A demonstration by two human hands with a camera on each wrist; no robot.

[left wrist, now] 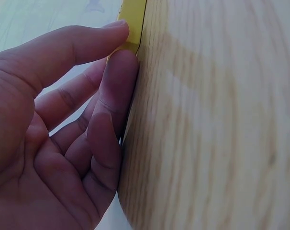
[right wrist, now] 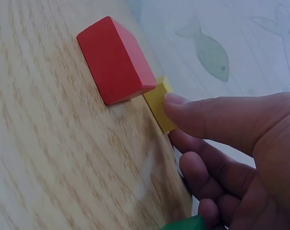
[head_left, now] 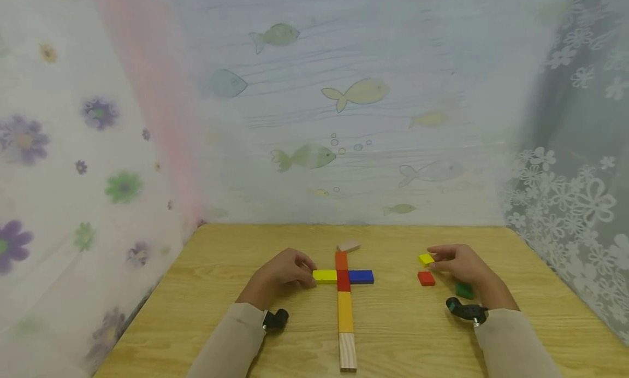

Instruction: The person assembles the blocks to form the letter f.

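Note:
My left hand [head_left: 287,267] pinches the outer end of a long yellow block [head_left: 325,277] between thumb and fingers. That block forms the left arm of a cross of blocks lying on the table. A red block [head_left: 343,281] sits at the cross's middle, with a blue block [head_left: 361,277] on its right. Farther right, my right hand [head_left: 462,266] grips a small yellow block [head_left: 425,259]; in the right wrist view the thumb lies on this yellow block [right wrist: 159,106]. A loose red block [head_left: 426,278] lies just nearer, and a green block [head_left: 464,290] is partly hidden under the right hand.
An orange block [head_left: 341,260] tops the cross, with a plain wooden block [head_left: 349,246] slanting behind it. Below the middle run a yellow-orange block [head_left: 345,312] and a striped wooden block [head_left: 348,352]. Printed curtains [head_left: 363,203] stand around the wooden table [head_left: 221,258].

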